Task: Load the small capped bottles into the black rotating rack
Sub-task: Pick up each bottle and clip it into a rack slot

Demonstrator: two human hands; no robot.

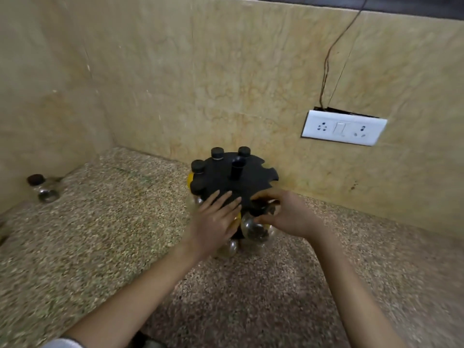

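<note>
While the left hand [216, 222] lies flat with fingers apart on the black rack [233, 179], right hand [286, 214] fingers clamp a clear bottle [256, 229]

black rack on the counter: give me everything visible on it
The black rack is a round, matte, plastic-looking carousel with open notches cut into its rim and a short central post. It stands upright on the speckled counter near the wall. Three black-capped bottles hang in its far-left slots; the right-side notches are empty. The left hand rests flat on its near edge, and the right hand holds a bottle at a near notch.
</note>
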